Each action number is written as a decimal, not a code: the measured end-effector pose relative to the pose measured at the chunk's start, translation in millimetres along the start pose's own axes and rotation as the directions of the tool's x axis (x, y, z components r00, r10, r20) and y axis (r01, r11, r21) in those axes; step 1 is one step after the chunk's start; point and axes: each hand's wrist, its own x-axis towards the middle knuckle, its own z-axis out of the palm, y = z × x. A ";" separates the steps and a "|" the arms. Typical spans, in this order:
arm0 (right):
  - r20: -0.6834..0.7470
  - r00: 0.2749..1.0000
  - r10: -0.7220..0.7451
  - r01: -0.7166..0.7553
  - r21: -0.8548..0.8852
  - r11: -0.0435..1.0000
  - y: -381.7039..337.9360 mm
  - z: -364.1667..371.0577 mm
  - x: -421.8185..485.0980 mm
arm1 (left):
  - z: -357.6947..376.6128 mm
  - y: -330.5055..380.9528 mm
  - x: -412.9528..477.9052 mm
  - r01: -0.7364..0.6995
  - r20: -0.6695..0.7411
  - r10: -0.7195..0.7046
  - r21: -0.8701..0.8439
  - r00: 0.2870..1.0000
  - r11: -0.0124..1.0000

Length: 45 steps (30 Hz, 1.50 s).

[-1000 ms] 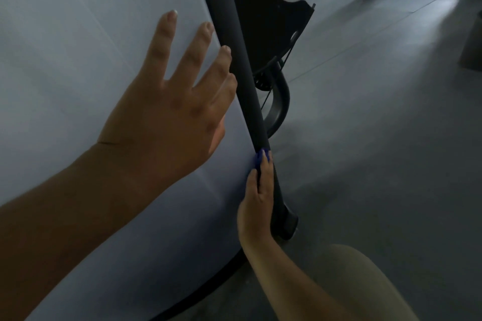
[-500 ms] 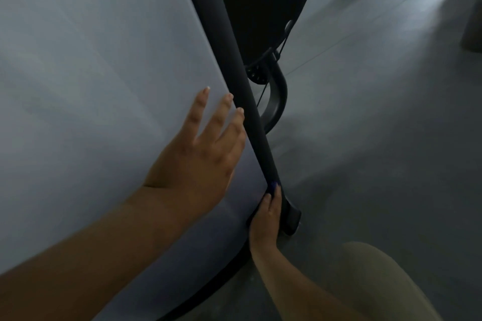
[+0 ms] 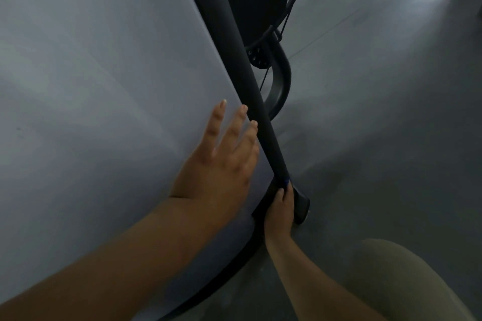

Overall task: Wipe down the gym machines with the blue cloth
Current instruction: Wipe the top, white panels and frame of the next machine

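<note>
A: Hands?
B: Left hand (image 3: 221, 169) flat, fingers straight and spread, on the grey panel (image 3: 104, 86), holding nothing. Right hand (image 3: 280, 212) curled round the black post (image 3: 234, 47), low down.
A: Cloth?
B: Blue cloth (image 3: 286, 182) pressed under the right fingers, only a sliver showing.
</note>
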 end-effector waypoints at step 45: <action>0.412 0.167 -0.895 0.940 0.207 0.271 -385.1 85.2 -128.7 | -92.6 -183.7 -56.6 0.454 -0.455 -0.451 -0.110 0.768 0.884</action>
